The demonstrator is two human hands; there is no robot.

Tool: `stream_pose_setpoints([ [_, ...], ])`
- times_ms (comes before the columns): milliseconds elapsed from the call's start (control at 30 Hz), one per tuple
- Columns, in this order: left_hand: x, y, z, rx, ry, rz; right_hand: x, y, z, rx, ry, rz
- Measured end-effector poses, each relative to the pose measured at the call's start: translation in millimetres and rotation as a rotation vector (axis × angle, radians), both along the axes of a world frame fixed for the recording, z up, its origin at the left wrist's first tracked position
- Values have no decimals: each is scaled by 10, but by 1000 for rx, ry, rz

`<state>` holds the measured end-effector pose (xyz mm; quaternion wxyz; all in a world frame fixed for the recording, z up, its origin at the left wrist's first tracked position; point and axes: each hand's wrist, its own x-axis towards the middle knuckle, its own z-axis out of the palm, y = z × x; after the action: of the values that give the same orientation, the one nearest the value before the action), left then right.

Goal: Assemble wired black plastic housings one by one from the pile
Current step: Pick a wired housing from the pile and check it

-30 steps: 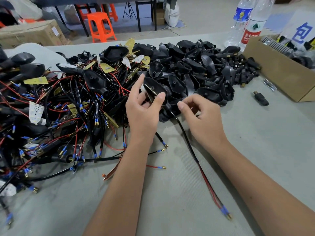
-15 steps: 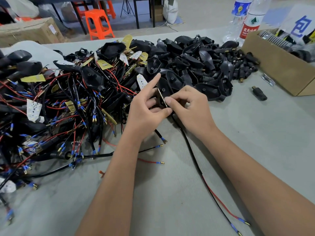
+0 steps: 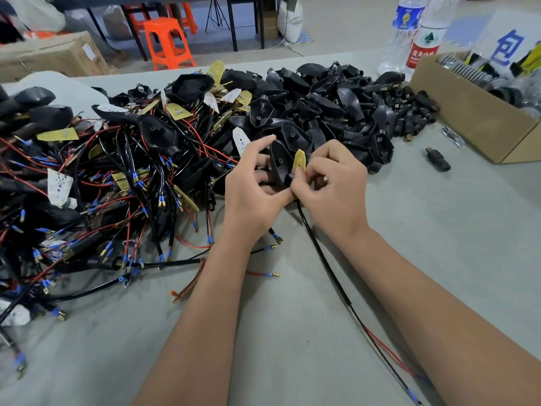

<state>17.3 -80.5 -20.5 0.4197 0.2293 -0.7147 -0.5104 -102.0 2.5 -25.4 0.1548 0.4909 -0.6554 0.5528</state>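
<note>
My left hand (image 3: 254, 190) grips a black plastic housing (image 3: 279, 162) at the near edge of the pile, index finger raised. My right hand (image 3: 333, 183) pinches a small yellow circuit board (image 3: 300, 161) at the housing's mouth. A black and red wire (image 3: 330, 273) runs from the housing down toward me under my right forearm. A pile of empty black housings (image 3: 316, 104) lies behind my hands. Left of it spreads a tangle of wired housings and boards (image 3: 123, 177).
A cardboard box (image 3: 468, 112) of parts stands at the right, with two water bottles (image 3: 415, 33) behind it. A loose black connector (image 3: 438, 160) lies near the box. Small black plugs (image 3: 409, 112) are heaped beside the housings. Grey table surface (image 3: 439, 244) spreads on the right.
The housing has turned more upright in my left hand, and the yellow board now shows at its mouth between my right fingers. The wire has shifted slightly.
</note>
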Motion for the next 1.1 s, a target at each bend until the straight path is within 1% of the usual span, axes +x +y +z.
stream_pose_setpoints([
  [133, -12, 8, -15, -139, -35, -58, -10, -11, 2, 19, 31, 17],
  [200, -23, 17, -26, -158, -49, -68, -35, -13, 6, 49, 57, 62],
  [300, -27, 11, -36, -79, -8, -45, -40, -11, 1, 160, 107, 120],
  [367, -13, -19, -38, 3, 27, -34, -21, -17, -5, 198, 95, 140],
  [533, -51, 29, 4, 155, 48, -31, -16, -22, 21, 133, -44, 147],
  [700, -110, 80, 13, 321, 88, 27, -25, 1, 38, 123, -64, 169],
  [800, -139, 99, 24, 320, 124, 148, -10, 3, 30, 115, -27, 190],
  [967, -127, 103, 41, 329, 197, 196, 11, -2, 19, 95, -7, 183],
  [1000, -123, 97, 38, 326, 217, 204, 16, -1, 21, 93, -28, 193],
  [1100, -109, 77, 48, 299, 247, 254, 8, 12, 42, 138, -187, 246],
])
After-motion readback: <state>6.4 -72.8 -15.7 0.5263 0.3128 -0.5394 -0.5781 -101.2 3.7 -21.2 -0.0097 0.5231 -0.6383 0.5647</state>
